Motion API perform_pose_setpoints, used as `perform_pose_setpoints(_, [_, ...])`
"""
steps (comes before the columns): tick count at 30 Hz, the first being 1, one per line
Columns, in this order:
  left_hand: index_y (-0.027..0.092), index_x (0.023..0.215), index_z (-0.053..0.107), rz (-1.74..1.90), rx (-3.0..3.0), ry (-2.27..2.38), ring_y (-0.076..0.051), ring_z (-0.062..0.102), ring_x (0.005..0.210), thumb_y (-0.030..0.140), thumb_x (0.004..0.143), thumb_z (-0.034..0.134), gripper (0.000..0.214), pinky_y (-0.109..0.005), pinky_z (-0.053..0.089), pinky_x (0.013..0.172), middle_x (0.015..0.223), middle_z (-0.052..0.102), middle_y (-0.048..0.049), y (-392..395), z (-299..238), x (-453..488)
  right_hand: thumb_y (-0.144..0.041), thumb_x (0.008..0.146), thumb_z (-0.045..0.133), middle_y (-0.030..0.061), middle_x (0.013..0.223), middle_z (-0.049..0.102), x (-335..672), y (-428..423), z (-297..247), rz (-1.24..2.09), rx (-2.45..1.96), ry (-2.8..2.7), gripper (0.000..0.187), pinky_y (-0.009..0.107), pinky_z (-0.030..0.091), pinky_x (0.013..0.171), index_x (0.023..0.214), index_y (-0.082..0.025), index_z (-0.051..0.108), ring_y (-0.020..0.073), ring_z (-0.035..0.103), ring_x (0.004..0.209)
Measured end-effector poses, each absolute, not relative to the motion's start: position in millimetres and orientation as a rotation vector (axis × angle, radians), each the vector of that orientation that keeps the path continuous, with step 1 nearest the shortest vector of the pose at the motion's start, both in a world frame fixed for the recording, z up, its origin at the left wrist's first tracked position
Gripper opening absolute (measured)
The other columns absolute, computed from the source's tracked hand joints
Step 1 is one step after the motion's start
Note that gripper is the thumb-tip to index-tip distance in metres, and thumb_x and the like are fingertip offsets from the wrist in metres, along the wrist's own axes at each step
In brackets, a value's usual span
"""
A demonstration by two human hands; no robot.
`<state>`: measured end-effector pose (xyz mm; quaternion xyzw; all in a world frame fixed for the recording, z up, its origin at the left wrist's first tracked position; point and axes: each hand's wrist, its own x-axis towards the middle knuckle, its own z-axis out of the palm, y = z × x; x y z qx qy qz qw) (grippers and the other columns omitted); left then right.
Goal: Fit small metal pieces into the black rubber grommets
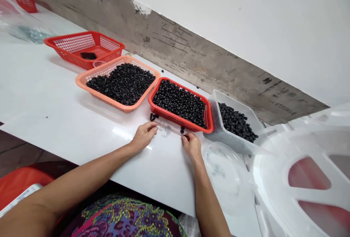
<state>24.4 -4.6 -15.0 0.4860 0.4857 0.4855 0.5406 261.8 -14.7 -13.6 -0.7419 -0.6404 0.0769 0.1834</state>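
Observation:
My left hand [144, 136] rests at the table with thumb and fingers pinched together; what they hold, if anything, is too small to make out. Just beyond it lie a few small black ring-like pieces [153, 117]. My right hand [192, 146] pinches a small black piece [185, 136] at its fingertips, and another black piece [182, 130] sits just past them. Between the hands is a scatter of tiny clear parts [164, 131] on the white table [161, 164]. A red basket [209, 115] of black ring-shaped pieces [177, 102] stands directly beyond both hands.
An orange basket [82, 80] of flat black pieces stands left of the red one. Behind it is another red basket [112, 47] with a dark item. To the right are a translucent bin [216, 109] of black pieces, a clear round dish [226, 189] and a white plastic stool-like object [276, 171].

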Motion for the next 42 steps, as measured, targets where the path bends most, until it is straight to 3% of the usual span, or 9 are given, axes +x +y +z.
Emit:
perform_pose_setpoints(6, [0.015, 0.086, 0.066, 1.125, 1.43, 1.086, -0.015, 0.057, 0.073, 0.025, 0.076, 0.054, 0.019, -0.028, 0.046, 0.07, 0.079, 0.062, -0.0041, -12, -20, 28, -0.038, 0.067, 0.063, 0.0028, 0.067, 0.063, 263, -25, -12, 0.879, -1.668, -1.329, 0.03, 0.027, 0.042, 0.056, 0.084, -0.014, 0.064, 0.0158, 0.055, 0.06])
perform_pose_setpoints(14, [0.019, 0.113, 0.062, 0.952, 1.727, 0.726, -0.016, 0.057, 0.085, 0.022, 0.082, 0.051, 0.033, -0.032, 0.046, 0.078, 0.096, 0.062, -0.0077, -20, -10, 24, -0.032, 0.066, 0.073, -0.0005, 0.062, 0.063, 215, -42, 12, 1.429, -1.31, -1.284, 0.025, 0.023, 0.041, 0.049, 0.08, -0.017, 0.059, 0.0108, 0.054, 0.052])
perform_pose_setpoints(21, [0.018, 0.089, 0.069, 0.915, 1.673, 0.701, -0.015, 0.056, 0.079, 0.023, 0.082, 0.049, 0.021, -0.03, 0.046, 0.075, 0.082, 0.06, -0.0048, -17, 0, 19, -0.036, 0.068, 0.074, 0.0021, 0.066, 0.068, 198, -39, 14, 1.654, -1.222, -1.181, 0.027, 0.025, 0.047, 0.054, 0.079, -0.017, 0.059, 0.012, 0.06, 0.055])
perform_pose_setpoints(27, [0.016, 0.08, 0.064, 0.919, 1.457, 0.828, -0.014, 0.054, 0.071, 0.025, 0.075, 0.055, 0.014, -0.027, 0.043, 0.067, 0.074, 0.059, -0.0025, -13, 1, 18, -0.039, 0.071, 0.068, 0.002, 0.064, 0.065, 199, -25, 15, 1.46, -1.36, -1.31, 0.025, 0.026, 0.046, 0.052, 0.076, -0.017, 0.059, 0.0139, 0.058, 0.054])
perform_pose_setpoints(31, [0.014, 0.077, 0.062, 1.043, 1.094, 1.027, -0.011, 0.05, 0.056, 0.032, 0.071, 0.061, 0.019, -0.024, 0.038, 0.056, 0.059, 0.056, 0.0004, -5, 1, 17, -0.023, 0.077, 0.058, 0.0048, 0.074, 0.061, 205, -18, 8, 0.677, -1.585, -1.802, 0.011, 0.032, 0.046, 0.066, 0.084, -0.018, 0.065, 0.0174, 0.055, 0.068])
perform_pose_setpoints(34, [0.013, 0.074, 0.061, 1.104, 0.912, 1.1, -0.01, 0.047, 0.05, 0.036, 0.068, 0.064, 0.024, -0.022, 0.033, 0.05, 0.052, 0.055, 0.0013, -1, 1, 15, -0.017, 0.079, 0.052, 0.0076, 0.081, 0.057, 202, -21, -2, 0.257, -1.601, -2.134, 0.017, 0.032, 0.044, 0.071, 0.088, -0.019, 0.066, 0.0199, 0.052, 0.077])
perform_pose_setpoints(42, [0.012, 0.07, 0.061, 1.08, 0.848, 1.069, -0.008, 0.046, 0.047, 0.034, 0.063, 0.068, 0.024, -0.021, 0.031, 0.048, 0.05, 0.055, 0.0018, -2, 3, 19, -0.014, 0.086, 0.042, 0.0058, 0.075, 0.051, 190, -24, -21, 0.045, -1.64, -2.309, 0.025, 0.028, 0.039, 0.066, 0.079, -0.021, 0.065, 0.019, 0.045, 0.075])
